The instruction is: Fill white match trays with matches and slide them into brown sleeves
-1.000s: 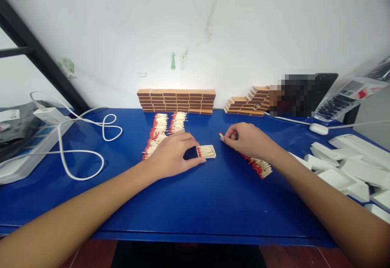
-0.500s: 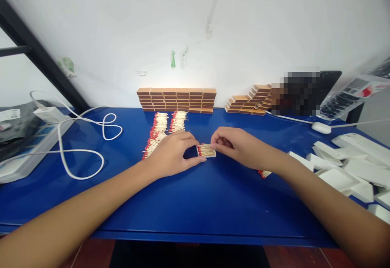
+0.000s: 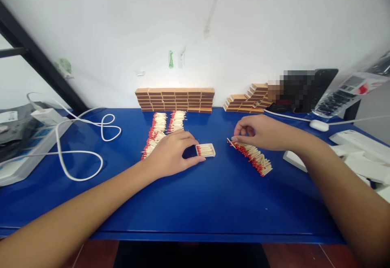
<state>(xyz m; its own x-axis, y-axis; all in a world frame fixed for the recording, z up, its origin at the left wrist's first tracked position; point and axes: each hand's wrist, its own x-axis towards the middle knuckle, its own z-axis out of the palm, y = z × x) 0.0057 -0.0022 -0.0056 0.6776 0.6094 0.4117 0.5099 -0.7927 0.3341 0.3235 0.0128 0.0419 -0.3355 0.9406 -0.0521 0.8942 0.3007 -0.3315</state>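
My left hand [image 3: 172, 152] steadies a small white matchbox tray [image 3: 214, 150] by its left end, thumb in front and fingers behind. Red-tipped matches [image 3: 205, 150] lie side by side inside it. To the right, my right hand [image 3: 258, 131] is closed in a pinch on a single match at the upper end of a loose row of matches [image 3: 252, 158]. Partly hidden by my left hand, a longer bank of matches [image 3: 154, 136] lies on the table, with a shorter bank [image 3: 177, 121] beside it.
Stacked matchboxes [image 3: 175, 99] line the wall, with a stepped stack [image 3: 248, 99] to their right. White empty trays [image 3: 365, 166] heap up at the right. A white cable [image 3: 61, 150] loops over a power strip [image 3: 33, 154] at left. A plastic bottle [image 3: 341, 95] leans at back right.
My right hand has moved right, from the tray to the loose row of matches, which is now uncovered. The left hand stays at the tray.
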